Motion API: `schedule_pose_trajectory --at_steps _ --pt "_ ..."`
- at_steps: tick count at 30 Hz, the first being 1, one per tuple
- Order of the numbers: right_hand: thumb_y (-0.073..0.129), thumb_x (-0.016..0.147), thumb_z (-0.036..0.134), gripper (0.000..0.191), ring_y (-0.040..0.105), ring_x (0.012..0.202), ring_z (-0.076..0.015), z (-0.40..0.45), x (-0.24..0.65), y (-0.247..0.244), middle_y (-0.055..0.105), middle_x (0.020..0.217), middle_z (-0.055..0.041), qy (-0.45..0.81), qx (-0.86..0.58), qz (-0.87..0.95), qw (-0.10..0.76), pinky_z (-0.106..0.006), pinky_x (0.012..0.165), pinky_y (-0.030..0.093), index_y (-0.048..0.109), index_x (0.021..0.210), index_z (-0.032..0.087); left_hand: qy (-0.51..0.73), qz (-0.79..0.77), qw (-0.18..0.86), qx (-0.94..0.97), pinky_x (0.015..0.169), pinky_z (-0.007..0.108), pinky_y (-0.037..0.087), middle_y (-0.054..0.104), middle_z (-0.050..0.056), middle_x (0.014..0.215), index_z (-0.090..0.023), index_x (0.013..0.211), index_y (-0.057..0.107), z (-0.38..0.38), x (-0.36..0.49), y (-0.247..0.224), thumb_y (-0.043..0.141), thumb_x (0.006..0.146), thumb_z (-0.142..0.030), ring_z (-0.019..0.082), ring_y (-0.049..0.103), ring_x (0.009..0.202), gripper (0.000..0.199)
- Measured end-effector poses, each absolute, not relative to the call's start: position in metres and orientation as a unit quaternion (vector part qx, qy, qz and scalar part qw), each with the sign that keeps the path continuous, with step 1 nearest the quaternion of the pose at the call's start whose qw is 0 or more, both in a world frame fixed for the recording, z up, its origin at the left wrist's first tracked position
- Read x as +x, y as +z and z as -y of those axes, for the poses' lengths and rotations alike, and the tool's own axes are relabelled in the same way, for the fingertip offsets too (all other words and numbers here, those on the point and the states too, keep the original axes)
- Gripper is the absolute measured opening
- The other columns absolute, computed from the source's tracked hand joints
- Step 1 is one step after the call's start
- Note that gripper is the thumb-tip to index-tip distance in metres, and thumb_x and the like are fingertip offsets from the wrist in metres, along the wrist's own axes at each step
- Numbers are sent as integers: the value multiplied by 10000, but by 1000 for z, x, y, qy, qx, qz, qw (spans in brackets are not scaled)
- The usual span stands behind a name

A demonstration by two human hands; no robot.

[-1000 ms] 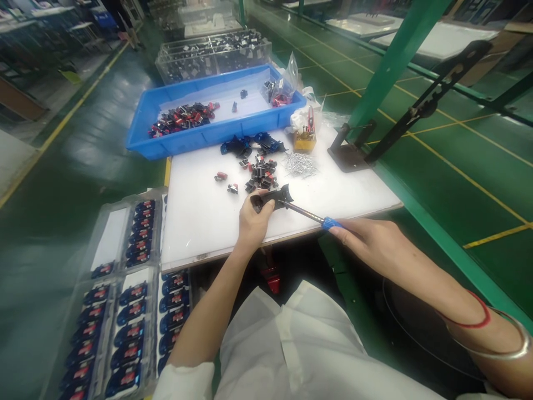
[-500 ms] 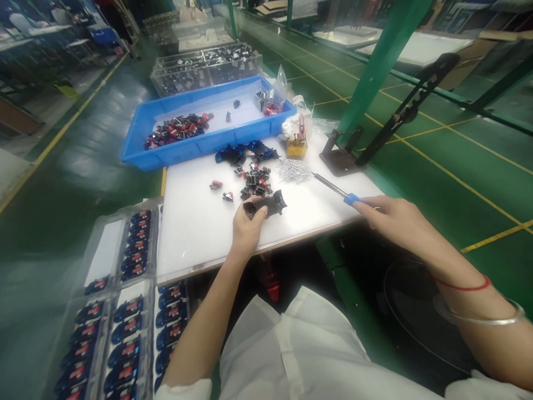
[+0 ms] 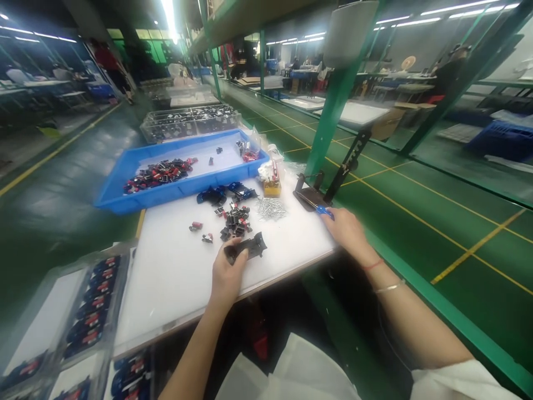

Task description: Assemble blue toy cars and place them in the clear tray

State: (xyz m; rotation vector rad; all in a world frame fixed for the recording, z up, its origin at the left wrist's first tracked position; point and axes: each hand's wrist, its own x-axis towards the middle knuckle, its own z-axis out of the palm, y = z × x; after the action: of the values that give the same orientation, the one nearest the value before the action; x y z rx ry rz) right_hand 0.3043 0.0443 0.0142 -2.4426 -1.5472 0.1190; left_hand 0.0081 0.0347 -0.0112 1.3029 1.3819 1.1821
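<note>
Black plastic housing (image 3: 250,245) lies on the white table (image 3: 166,300), gripped by curled fingers of the left hand (image 3: 227,276); the right hand (image 3: 347,232), fingers nearly closed, seems to pinch a blue iron handle (image 3: 324,211) beside the metal stand (image 3: 307,195).

The glossy green floor (image 3: 466,222) of a long factory hall is marked with yellow lines (image 3: 472,249), and green steel uprights (image 3: 333,105) carry a shelf (image 3: 250,22) overhead. Rows of white workbenches (image 3: 353,113) run into the distance on both sides, with a blue crate (image 3: 502,141) at the right and a few distant people (image 3: 449,72), all under long strip lights (image 3: 458,9).
</note>
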Motion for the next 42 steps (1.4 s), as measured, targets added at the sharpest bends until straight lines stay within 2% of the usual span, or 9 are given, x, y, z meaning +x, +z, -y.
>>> schedule_pose_trajectory --at_steps 7,16,21,24,28,30,33,36,42 --pt "427 1011 343 364 660 987 -328 -32 317 14 711 1050 -148 39 -845 520 118 -332 678 448 721 1148 177 475 -552 444 521 976 422 516 720 105 1080 -165 1104 650 -33 10 -7 654 757 -407 249 678 1039 424" --pt "444 986 204 381 652 1014 -343 -63 319 -3 685 1103 -230 -30 -832 527 171 -390 840 479 592 1293 33 484 -542 426 539 926 396 546 725 103 1073 -166 1099 637 -29 11 -8 641 768 -399 241 695 1013 405" --pt "439 951 179 361 625 976 -377 -64 311 -6 672 1062 -267 -73 -828 522 190 -458 814 475 601 1240 35 470 -532 399 580 797 338 587 742 74 978 -180 1117 630 -25 9 -10 628 816 -359 205 724 876 351" --pt "456 936 215 349 606 1016 -371 -52 305 -2 661 1116 -249 -73 -794 547 255 -478 852 471 628 1207 80 481 -509 358 618 689 288 596 752 54 901 -186 1108 624 -18 12 -12 622 829 -287 185 734 797 297" --pt "493 943 436 364 648 804 -263 -28 275 8 695 933 -140 243 -668 599 369 -366 691 524 690 1040 146 487 -426 254 719 717 265 614 770 53 963 -207 1169 566 -6 19 -15 600 863 -175 175 751 879 310" --pt "516 917 599 510 629 693 -213 -16 254 12 688 873 -110 431 -580 584 370 -304 553 501 688 1073 145 482 -372 175 774 805 283 616 764 63 1024 -213 1217 531 -1 19 -16 598 881 -141 172 747 932 350" --pt "595 842 709 654 575 568 -158 -4 226 15 646 695 -56 592 -489 531 359 -252 469 462 690 1102 116 467 -300 78 828 859 288 605 750 75 1046 -207 1253 510 5 14 -12 591 889 -103 167 734 958 387" --pt "702 779 682 627 571 554 -138 0 212 15 632 640 -35 663 -444 475 370 -220 455 452 717 1044 114 443 -252 49 859 882 311 600 733 89 1094 -209 1331 471 7 2 -5 538 916 -93 179 712 1023 436" --pt "826 696 528 465 594 583 -113 -3 199 18 703 826 -29 640 -439 458 433 -255 566 544 743 983 172 402 -291 56 866 1038 411 533 619 153 1342 -224 1444 380 11 -22 -3 510 936 -112 238 596 1269 536"
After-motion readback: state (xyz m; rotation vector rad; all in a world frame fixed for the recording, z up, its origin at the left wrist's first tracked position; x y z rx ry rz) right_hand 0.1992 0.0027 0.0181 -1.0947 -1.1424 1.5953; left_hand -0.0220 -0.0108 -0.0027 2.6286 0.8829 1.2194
